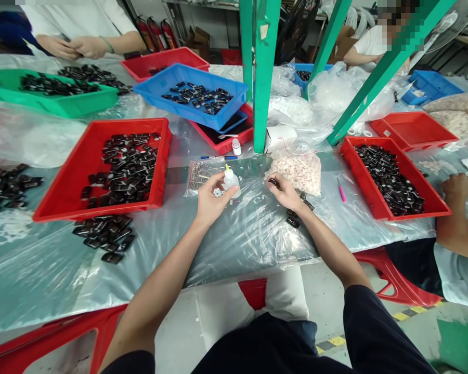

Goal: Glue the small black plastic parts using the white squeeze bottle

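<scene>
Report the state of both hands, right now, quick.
Left hand: closed on a translucent squeeze bottle with a yellow tip, held between thumb and fingers.
Right hand: closed on a small glossy black part, pinched at the fingertips.

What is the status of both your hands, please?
Left hand holding yellow-tipped bottle, upright. Right hand holding small black part. Bag of pale pieces close beyond right hand.

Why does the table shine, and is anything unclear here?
Head view: light glares off the wrinkled plastic sheet; head view: the bottle is fairly distinct, the white bits beside it less so; head view: blocky pixels hide a patch at upper right.
</scene>
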`<state>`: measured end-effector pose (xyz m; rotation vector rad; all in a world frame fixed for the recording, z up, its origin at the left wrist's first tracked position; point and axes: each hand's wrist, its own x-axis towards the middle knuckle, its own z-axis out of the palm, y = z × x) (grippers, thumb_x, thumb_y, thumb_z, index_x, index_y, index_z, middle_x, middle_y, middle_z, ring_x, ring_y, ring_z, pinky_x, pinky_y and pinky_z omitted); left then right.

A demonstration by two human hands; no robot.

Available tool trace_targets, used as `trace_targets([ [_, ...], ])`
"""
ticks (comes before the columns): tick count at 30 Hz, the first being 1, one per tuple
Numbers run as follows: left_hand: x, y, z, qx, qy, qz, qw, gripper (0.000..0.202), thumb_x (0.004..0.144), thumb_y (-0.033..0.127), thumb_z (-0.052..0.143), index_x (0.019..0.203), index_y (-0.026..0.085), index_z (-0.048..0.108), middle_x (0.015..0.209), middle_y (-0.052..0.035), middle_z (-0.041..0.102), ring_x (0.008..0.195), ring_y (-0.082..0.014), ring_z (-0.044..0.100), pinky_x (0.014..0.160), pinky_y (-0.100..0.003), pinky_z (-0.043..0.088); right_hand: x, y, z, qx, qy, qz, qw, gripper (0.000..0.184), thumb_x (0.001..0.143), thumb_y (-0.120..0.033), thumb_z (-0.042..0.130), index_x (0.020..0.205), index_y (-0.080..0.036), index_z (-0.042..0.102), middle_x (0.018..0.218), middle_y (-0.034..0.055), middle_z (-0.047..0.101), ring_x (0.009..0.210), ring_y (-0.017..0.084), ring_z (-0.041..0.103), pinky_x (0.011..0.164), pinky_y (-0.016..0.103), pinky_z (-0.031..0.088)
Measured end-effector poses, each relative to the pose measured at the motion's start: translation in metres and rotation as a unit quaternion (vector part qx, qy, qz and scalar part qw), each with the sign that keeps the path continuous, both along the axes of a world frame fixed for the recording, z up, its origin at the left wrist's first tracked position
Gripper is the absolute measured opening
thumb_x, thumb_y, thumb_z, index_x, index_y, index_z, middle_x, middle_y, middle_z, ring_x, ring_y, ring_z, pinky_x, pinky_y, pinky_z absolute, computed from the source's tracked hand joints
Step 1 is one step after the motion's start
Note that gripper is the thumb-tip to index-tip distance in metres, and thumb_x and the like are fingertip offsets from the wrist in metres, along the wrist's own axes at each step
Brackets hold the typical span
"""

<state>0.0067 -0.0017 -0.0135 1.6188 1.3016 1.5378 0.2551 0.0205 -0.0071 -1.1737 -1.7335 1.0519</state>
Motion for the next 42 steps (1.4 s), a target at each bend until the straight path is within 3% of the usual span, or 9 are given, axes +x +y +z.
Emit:
trace_targets([
  [4,0.0,0.0,0.001,-0.007,-0.014,-0.007,1.0,0.045,0.078,0.049,0.081,0.112,0.02,0.073,0.097,-0.0052,0.074,0.081,-0.0177,0.062,0.075,-0.032,0.05,-0.003,0.003,-0.005,-0.122,0.167,0.045,0.977,0.033,0.085,-0.048,0.064,0.106,-0.027,0.048,0.079,-0.004,0.049,0.053,0.01,0.035,0.045,0.023,0.027],
  [7,0.001,-0.001,0.001,-0.009,-0.01,-0.002,1.0,0.046,0.076,0.051,0.081,0.11,0.02,0.072,0.098,-0.005,0.074,0.079,-0.0172,0.062,0.075,-0.033,0.05,-0.007,0.004,-0.008,-0.128,0.21,0.046,0.968,0.046,0.084,-0.057,0.069,0.109,-0.029,0.044,0.087,-0.002,0.055,0.058,0.011,0.047,0.043,0.023,0.032],
  [12,0.002,-0.002,0.0,-0.013,-0.009,-0.004,1.0,0.049,0.077,0.052,0.081,0.113,0.021,0.069,0.1,-0.0059,0.075,0.084,-0.0188,0.066,0.077,-0.033,0.051,-0.011,-0.001,-0.007,-0.129,0.208,0.076,0.967,0.059,0.082,-0.069,0.071,0.115,-0.029,0.042,0.1,0.0026,0.068,0.065,0.014,0.06,0.044,0.024,0.039],
  [18,0.001,0.0,-0.002,-0.033,-0.053,-0.025,0.998,0.05,0.076,0.054,0.083,0.109,0.021,0.066,0.098,-0.0069,0.076,0.087,-0.0205,0.071,0.078,-0.033,0.054,-0.014,-0.004,-0.004,-0.121,0.2,0.1,0.967,0.055,0.086,-0.069,0.068,0.111,-0.028,0.043,0.102,0.0044,0.073,0.066,0.014,0.064,0.044,0.023,0.039],
  [24,-0.002,-0.001,0.0,-0.065,-0.089,-0.087,0.99,0.053,0.085,0.064,0.071,0.118,0.022,0.072,0.118,-0.0104,0.075,0.108,-0.0284,0.072,0.09,-0.039,0.057,-0.014,-0.006,-0.004,-0.092,0.163,0.107,0.976,0.049,0.086,-0.067,0.07,0.102,-0.024,0.053,0.101,0.0065,0.074,0.068,0.015,0.063,0.046,0.023,0.04],
  [30,0.0,-0.003,0.004,-0.13,-0.14,-0.117,0.975,0.054,0.077,0.063,0.079,0.11,0.023,0.065,0.092,-0.0064,0.077,0.077,-0.0209,0.072,0.063,-0.029,0.052,-0.012,-0.006,-0.007,-0.044,0.131,0.09,0.986,0.041,0.087,-0.058,0.074,0.098,-0.02,0.07,0.094,0.0054,0.073,0.072,0.015,0.063,0.06,0.027,0.051],
  [33,0.003,-0.005,0.008,-0.146,-0.163,-0.108,0.97,0.05,0.075,0.06,0.082,0.098,0.022,0.058,0.084,-0.0024,0.074,0.072,-0.0171,0.069,0.06,-0.024,0.048,-0.012,-0.005,-0.012,-0.033,0.151,0.08,0.985,0.044,0.085,-0.059,0.076,0.103,-0.019,0.072,0.093,0.0058,0.076,0.075,0.016,0.065,0.064,0.027,0.052],
  [38,0.005,-0.007,0.017,-0.159,-0.171,-0.094,0.968,0.053,0.073,0.066,0.081,0.097,0.022,0.061,0.079,-0.0017,0.072,0.066,-0.0163,0.066,0.058,-0.025,0.046,-0.013,-0.004,-0.018,-0.022,0.152,0.073,0.986,0.046,0.087,-0.058,0.076,0.109,-0.019,0.071,0.098,0.0079,0.078,0.084,0.018,0.07,0.066,0.027,0.054],
  [42,0.008,-0.009,0.022,-0.234,-0.208,-0.097,0.945,0.054,0.077,0.071,0.073,0.095,0.021,0.063,0.069,-0.0009,0.067,0.048,-0.0113,0.052,0.048,-0.023,0.036,-0.014,-0.004,-0.019,-0.02,0.135,0.074,0.988,0.046,0.088,-0.06,0.074,0.11,-0.019,0.071,0.098,0.0073,0.077,0.081,0.017,0.068,0.064,0.027,0.054],
])
